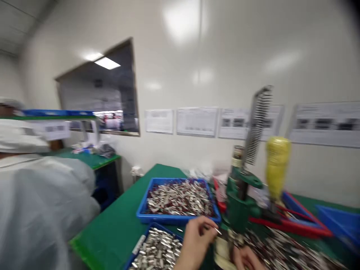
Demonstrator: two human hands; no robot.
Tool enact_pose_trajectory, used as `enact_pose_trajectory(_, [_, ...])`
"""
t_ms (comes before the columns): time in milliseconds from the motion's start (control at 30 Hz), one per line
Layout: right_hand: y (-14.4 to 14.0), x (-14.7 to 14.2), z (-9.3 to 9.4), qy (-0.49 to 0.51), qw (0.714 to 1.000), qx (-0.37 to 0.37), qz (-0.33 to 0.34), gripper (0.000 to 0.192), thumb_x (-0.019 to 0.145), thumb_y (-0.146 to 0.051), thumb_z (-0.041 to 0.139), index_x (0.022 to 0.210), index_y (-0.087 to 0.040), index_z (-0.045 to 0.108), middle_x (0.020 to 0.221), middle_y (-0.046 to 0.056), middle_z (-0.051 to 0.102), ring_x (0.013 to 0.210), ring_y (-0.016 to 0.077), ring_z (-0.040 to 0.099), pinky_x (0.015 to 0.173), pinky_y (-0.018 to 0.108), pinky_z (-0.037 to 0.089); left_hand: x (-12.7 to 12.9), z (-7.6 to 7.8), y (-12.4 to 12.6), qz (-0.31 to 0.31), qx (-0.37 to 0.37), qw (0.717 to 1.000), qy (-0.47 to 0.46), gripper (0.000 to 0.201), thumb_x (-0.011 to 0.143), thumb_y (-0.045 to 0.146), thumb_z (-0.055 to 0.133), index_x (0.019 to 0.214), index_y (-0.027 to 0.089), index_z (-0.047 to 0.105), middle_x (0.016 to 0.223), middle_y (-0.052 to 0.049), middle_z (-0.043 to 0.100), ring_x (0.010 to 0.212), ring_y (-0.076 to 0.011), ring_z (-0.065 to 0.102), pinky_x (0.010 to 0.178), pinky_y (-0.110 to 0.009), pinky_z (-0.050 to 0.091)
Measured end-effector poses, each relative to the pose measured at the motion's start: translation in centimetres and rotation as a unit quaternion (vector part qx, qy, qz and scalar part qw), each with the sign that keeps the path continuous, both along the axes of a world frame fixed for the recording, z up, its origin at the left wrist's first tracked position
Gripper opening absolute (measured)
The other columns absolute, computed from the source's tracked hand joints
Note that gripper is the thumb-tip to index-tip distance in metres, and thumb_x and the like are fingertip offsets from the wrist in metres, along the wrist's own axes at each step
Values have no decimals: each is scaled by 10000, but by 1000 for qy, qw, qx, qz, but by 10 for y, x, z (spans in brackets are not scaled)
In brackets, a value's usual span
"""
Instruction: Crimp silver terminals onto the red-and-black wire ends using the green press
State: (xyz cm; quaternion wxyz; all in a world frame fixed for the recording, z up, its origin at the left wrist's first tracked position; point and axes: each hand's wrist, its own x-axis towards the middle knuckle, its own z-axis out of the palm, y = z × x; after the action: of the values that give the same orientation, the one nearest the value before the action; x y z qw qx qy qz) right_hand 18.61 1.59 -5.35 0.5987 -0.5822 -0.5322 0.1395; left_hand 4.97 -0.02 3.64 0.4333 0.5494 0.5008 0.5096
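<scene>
My left hand (197,240) is in a pinch beside the green hand press (239,206), with a small shiny metal piece (218,231) sticking out from between thumb and forefinger. Below the press, at the bottom edge of the view, my right hand (249,258) has its fingers curled together; whatever they hold is hidden. A pale block (222,251) lies between both hands. To the left, a blue tray (129,258) is full of bright metal parts (159,249). Behind it, a larger blue tray (180,218) holds many silver and dark red pieces (180,197).
Loose metal and dark red pieces (287,247) cover the green tabletop (118,225) at right. A tall spring (258,123) and a yellow-wrapped handle (278,165) rise from the press. Behind stands a red tray (315,229). A person in white (42,210) sits at left.
</scene>
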Motion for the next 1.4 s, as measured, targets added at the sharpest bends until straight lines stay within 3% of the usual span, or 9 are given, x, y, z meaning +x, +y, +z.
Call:
enact_pose_trajectory(67, [-15,30,-1,-39,999,-3,6,548,900,-703,543,626,-239,641,600,11,635,539,146,579,503,230,506,7,7,6,-27,22,999,26,251,799,359,686,926,161,775,863,-69,774,766,-211,662,726,-311,507])
enact_pose_trajectory(133, [-22,41,3,-72,997,4,26,563,907,-696,530,596,-231,592,539,2,589,497,137,553,490,219,463,12,14,13,-52,45,997,44,266,844,391,664,949,170,768,910,-72,786,854,-230,690,788,-316,516])
enact_pose_trajectory(300, [-18,36,11,-90,996,21,9,575,956,-659,465,589,-222,538,519,-13,536,476,120,489,477,215,386,25,20,19,-63,48,995,62,260,889,375,617,978,170,750,947,-78,778,875,-227,699,797,-311,520])
enact_pose_trajectory(533, [-15,41,-4,-62,997,6,52,530,949,-581,531,572,-209,514,520,-45,466,479,98,405,472,225,307,37,20,23,-104,26,990,97,256,841,350,603,894,138,736,845,-60,739,823,-220,651,759,-309,482])
enact_pose_trajectory(700, [-13,42,-7,-38,997,0,70,449,932,-482,575,579,-207,531,544,-39,493,499,103,421,485,224,314,45,18,22,-85,36,989,112,232,807,366,633,736,156,703,769,-29,678,752,-192,593,697,-281,435])
enact_pose_trajectory(900, [-17,42,-1,-38,997,-1,70,396,921,-425,592,593,-206,564,555,-37,527,510,106,426,495,225,316,51,4,21,-49,46,992,108,215,813,363,626,731,169,669,677,17,604,664,-152,508,632,-251,369])
enact_pose_trajectory(1167, [-24,43,8,-40,997,-17,64,372,922,-447,580,637,-221,660,585,-15,608,512,122,437,503,243,329,52,-3,19,-57,37,995,71,155,820,323,636,787,172,649,605,67,487,613,-119,412,597,-229,327])
enact_pose_trajectory(1400, [-26,44,8,-61,997,1,48,367,937,-463,571,686,-226,695,610,-22,546,525,126,459,519,245,351,45,6,29,-114,30,990,72,129,761,295,679,746,171,649,631,68,496,606,-111,416,596,-234,321])
